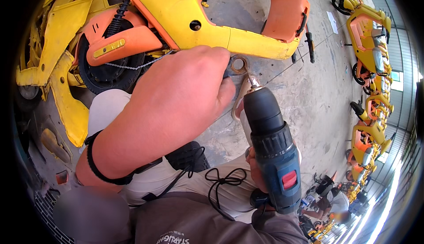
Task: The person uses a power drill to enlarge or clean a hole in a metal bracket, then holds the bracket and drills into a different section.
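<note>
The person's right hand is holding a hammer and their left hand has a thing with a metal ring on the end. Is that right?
Not quite: it isn't a hammer. The head view shows the right hand holding a power drill, and the left hand has a thing with a metal ring on the end.

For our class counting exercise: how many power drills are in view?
1: the blue and black drill, in the right hand, near the ring-ended metal piece in the left hand. Others may be hidden in the distant clutter.
</note>
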Demonstrator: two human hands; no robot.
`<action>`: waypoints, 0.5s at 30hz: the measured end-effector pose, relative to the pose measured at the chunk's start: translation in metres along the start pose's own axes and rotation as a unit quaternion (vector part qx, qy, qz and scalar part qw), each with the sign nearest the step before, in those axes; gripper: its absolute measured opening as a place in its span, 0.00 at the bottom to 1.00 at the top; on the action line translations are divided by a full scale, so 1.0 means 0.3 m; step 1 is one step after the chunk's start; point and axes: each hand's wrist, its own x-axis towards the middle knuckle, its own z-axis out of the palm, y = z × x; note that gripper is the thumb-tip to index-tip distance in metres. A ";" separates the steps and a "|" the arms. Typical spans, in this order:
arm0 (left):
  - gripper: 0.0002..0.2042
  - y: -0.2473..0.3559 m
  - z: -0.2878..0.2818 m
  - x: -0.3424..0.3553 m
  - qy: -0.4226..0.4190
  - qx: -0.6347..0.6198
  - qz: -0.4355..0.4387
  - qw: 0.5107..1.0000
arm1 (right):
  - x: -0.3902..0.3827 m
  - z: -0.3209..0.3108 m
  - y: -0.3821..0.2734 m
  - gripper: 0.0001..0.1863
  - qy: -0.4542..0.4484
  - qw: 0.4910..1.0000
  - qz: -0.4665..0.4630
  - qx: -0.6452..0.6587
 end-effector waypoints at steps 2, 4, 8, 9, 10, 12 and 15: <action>0.08 0.000 -0.001 0.000 -0.001 -0.003 0.000 1.000 | -0.004 0.002 0.001 0.17 0.002 0.999 0.004 0.042; 0.08 -0.005 0.002 -0.004 0.006 0.003 0.004 1.000 | 0.001 0.004 0.012 0.17 0.008 1.000 -0.017 0.008; 0.08 -0.007 0.004 -0.002 0.004 -0.002 0.005 1.000 | -0.001 -0.005 -0.007 0.19 -0.011 0.993 -0.006 -0.119; 0.08 -0.006 0.004 0.000 0.006 -0.002 0.010 1.000 | -0.007 -0.005 -0.020 0.19 -0.009 1.000 0.002 -0.022; 0.08 -0.005 0.004 0.002 0.007 -0.002 0.015 1.000 | -0.007 -0.006 -0.026 0.19 -0.007 1.000 0.007 0.027; 0.08 -0.008 0.005 -0.001 0.009 -0.002 0.012 1.000 | 0.004 -0.002 -0.028 0.19 -0.010 1.000 0.021 0.002; 0.08 -0.007 0.003 -0.002 0.009 -0.001 0.010 1.000 | 0.004 0.036 -0.002 0.14 0.029 0.999 -0.018 0.030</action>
